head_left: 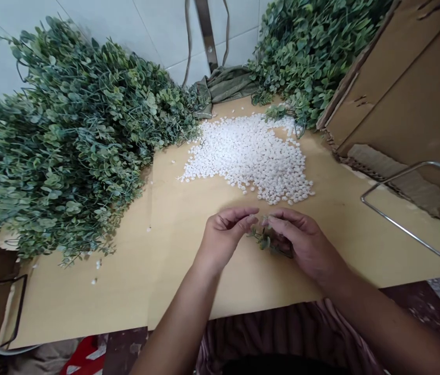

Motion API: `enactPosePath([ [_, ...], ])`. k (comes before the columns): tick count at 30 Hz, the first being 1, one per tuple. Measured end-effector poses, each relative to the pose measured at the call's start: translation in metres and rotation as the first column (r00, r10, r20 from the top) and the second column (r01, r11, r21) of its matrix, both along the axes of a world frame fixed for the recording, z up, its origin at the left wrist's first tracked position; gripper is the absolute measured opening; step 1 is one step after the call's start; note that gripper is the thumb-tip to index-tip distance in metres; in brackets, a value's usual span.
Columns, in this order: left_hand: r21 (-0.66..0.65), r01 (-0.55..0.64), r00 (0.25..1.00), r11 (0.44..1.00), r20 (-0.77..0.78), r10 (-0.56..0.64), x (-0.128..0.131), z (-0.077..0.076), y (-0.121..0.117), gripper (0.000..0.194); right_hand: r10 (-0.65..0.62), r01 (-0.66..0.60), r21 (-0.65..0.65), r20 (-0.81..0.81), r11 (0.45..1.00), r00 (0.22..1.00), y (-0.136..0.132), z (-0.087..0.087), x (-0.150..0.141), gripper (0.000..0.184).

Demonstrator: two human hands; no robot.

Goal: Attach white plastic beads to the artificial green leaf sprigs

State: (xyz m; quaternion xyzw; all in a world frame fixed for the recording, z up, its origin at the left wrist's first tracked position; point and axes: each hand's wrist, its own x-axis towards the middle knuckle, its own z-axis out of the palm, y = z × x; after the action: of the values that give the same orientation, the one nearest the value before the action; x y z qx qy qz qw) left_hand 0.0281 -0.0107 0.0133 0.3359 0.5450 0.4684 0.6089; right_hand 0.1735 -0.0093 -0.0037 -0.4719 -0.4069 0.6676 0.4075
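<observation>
My right hand is closed around a small sprig of green artificial leaves, which hangs below its fingertips. Facing it, the thumb and forefinger of my left hand are pinched together close to the sprig's tip; what they hold, if anything, is too small to make out. Just beyond both hands spreads a pile of small white bead-like pieces on the tan board.
A large heap of leafy artificial sprigs lies left, with another bunch at the back right. A cardboard box and a bent metal wire frame stand right. A dark green cloth lies against the tiled wall.
</observation>
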Motion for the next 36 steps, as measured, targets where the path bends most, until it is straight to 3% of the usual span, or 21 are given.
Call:
enactPosePath([
  [7,-0.029,-0.03,0.995,0.999,0.09,0.032,-0.003,-0.008,-0.007,0.018,0.036,-0.078,0.246,0.171,0.966,0.985,-0.002,0.001,-0.004,0.022],
  [16,-0.035,-0.068,0.992,0.997,0.102,0.071,-0.002,-0.009,-0.007,0.017,-0.125,-0.002,0.398,0.292,0.917,0.948,-0.005,-0.004,-0.006,0.017],
  [26,0.013,-0.062,0.984,0.998,0.169,0.059,-0.001,-0.011,-0.007,0.017,-0.176,0.006,0.48,0.31,0.877,0.934,-0.005,-0.006,-0.008,0.014],
  [36,-0.035,-0.078,0.988,0.996,0.133,0.082,-0.004,-0.013,-0.006,0.022,-0.208,0.014,0.529,0.309,0.849,0.928,-0.008,-0.009,-0.007,0.009],
])
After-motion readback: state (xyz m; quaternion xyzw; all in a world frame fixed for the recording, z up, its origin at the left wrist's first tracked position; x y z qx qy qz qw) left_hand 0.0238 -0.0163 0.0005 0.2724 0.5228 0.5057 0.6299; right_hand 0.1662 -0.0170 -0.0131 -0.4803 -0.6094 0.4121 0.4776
